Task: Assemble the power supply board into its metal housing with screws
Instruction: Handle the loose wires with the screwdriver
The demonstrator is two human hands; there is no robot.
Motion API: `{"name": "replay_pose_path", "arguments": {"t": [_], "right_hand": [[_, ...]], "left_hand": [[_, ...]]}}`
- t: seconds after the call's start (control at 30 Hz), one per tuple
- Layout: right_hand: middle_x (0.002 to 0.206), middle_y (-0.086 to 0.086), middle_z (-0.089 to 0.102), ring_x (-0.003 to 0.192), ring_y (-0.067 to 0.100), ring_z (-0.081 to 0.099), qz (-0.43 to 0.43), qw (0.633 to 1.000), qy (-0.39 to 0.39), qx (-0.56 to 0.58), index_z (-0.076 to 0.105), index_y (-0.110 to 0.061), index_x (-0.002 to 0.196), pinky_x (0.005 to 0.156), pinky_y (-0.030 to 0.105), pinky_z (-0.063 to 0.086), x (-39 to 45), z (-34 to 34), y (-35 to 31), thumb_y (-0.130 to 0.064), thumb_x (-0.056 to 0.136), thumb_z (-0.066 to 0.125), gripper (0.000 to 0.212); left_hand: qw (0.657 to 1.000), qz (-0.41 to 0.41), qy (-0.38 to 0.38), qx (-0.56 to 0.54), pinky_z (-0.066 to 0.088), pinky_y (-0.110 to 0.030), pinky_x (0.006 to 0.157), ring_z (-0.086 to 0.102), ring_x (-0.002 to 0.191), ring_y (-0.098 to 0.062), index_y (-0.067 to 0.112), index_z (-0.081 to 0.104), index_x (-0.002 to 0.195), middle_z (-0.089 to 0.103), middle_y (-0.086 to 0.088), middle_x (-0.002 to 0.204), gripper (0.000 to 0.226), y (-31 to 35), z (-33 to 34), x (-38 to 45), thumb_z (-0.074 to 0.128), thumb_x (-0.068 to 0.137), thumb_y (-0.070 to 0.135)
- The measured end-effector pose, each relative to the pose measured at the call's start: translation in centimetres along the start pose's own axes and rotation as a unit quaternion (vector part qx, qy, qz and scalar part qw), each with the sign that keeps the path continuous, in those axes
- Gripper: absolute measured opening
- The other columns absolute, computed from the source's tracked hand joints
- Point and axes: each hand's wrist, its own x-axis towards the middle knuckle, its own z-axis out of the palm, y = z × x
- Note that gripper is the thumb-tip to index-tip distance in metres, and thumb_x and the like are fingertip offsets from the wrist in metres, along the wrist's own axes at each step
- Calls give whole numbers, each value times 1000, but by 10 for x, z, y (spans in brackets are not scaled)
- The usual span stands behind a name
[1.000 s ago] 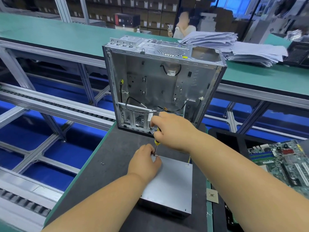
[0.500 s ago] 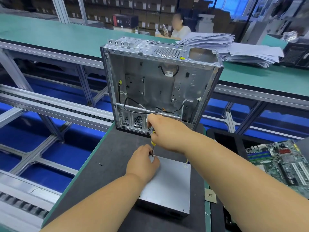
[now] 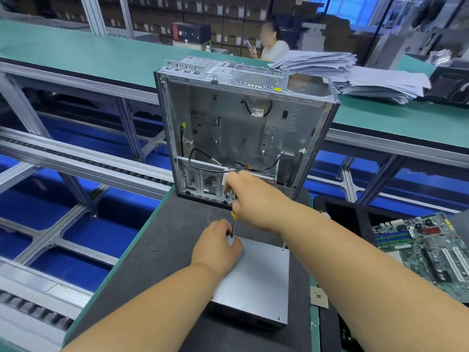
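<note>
Open computer case [image 3: 243,128] standing ahead of me, paper stacks [image 3: 355,74] behind it, circuit board [image 3: 426,252] at my right, maybe a loose screw [image 3: 153,248] on the mat [image 3: 162,252].

Both your bare forearms reach forward from the bottom edge, the right crossing above the left. Your right hand [image 3: 256,199] is raised, knuckles up, fingers curled in a tight grip with the thumb side turned down and left. Your left hand [image 3: 215,247] lies lower and nearer, palm down, wrist straight; its thumb and forefinger seem to be pinched together at the tips, though they are partly hidden.
</note>
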Motion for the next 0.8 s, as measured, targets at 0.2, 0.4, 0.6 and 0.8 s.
{"name": "replay_pose_path", "arguments": {"t": [0.2,0.4,0.6,0.8], "right_hand": [[87,-8,56,83,23,55,18,993,39,-107,51,-27,111,62,32,41,-6,2,3,-49,97,51,26],[109,0,53,90,25,53,11,999,34,-14,48,-19,117,67,37,40,-6,5,1,-26,95,46,23],[106,-6,63,93,24,60,-16,995,43,-85,49,-28,120,68,35,47,-7,6,-2,-44,98,52,28],[102,-4,54,83,25,53,8,999,35,17,45,-22,117,67,37,45,-9,4,3,-25,93,48,24]], "left_hand": [[1000,-2,-4,-8,50,-38,68,52,83,-15,23,49,83,51,9,92,13,-1,0,1,59,83,31],[1000,-3,-3,-9,44,-33,64,50,83,-16,23,46,80,49,9,88,15,-2,1,1,59,85,29],[1000,-2,-8,-13,44,-33,64,52,84,-17,24,47,83,50,8,91,14,-1,-1,0,60,85,29],[1000,7,-3,-8,47,-36,69,50,84,-17,24,45,83,49,9,91,16,-1,-1,-1,60,85,29]]}}
